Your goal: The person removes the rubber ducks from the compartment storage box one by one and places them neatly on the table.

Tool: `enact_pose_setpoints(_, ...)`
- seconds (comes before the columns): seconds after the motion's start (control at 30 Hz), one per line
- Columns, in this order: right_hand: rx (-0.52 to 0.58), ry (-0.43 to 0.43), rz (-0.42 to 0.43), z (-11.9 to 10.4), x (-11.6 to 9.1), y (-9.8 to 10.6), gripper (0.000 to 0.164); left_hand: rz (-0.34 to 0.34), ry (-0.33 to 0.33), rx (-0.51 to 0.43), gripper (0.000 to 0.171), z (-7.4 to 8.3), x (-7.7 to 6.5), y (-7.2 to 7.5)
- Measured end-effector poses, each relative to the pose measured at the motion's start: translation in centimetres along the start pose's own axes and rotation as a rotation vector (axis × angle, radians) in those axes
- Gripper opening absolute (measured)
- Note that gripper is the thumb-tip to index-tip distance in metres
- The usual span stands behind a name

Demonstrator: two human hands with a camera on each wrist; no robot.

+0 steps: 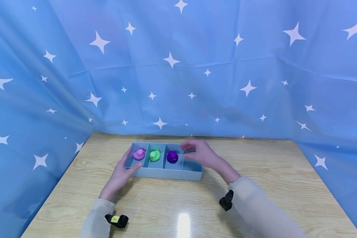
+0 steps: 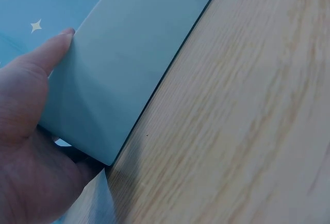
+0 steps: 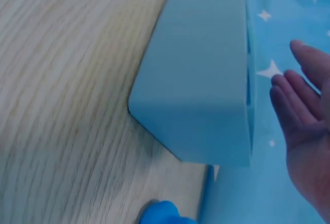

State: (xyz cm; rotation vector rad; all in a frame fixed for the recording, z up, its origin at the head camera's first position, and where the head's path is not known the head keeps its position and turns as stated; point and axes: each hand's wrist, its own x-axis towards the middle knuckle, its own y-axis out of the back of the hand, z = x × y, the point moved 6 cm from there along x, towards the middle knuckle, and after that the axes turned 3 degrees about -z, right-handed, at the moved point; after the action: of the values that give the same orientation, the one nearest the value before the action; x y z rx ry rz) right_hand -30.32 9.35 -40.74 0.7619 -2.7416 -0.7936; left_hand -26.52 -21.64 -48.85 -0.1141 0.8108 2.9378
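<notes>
- Tray [image 1: 166, 173] rests on the worktop [image 1: 154, 205], its dividers [image 1: 148, 155] keeping the pink duck [image 1: 139, 154], green duck [image 1: 155, 155] and purple duck [image 1: 172, 157] apart, one per compartment.
- Left hand [image 1: 121, 173] grasps the tray's left end, thumb at the front rim, fingers at the end wall, presumably to steady it.
- Right hand [image 1: 200, 153], released and holding nothing, hovers above the rightmost compartment [image 1: 193, 166], fingers loosely bent; the sleeved forearm [image 1: 258, 208] slants in from the right.
- Blue toy [image 3: 162, 213], partly visible in the right wrist view, lies near the tray's right end.
</notes>
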Motion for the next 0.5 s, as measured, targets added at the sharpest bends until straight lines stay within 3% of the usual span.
enact_pose_setpoints(0.3, -0.093, 0.046, -0.053, -0.7, 1.6, -1.8, 0.042, -0.005, 0.001, -0.007, 0.092, 0.0, 0.0, 0.0)
enact_pose_setpoints(0.5, -0.223, 0.035, -0.122, -0.8, 2.6, -2.9, 0.041, -0.002, -0.001, -0.005, 0.094, -0.1, 0.0, 0.1)
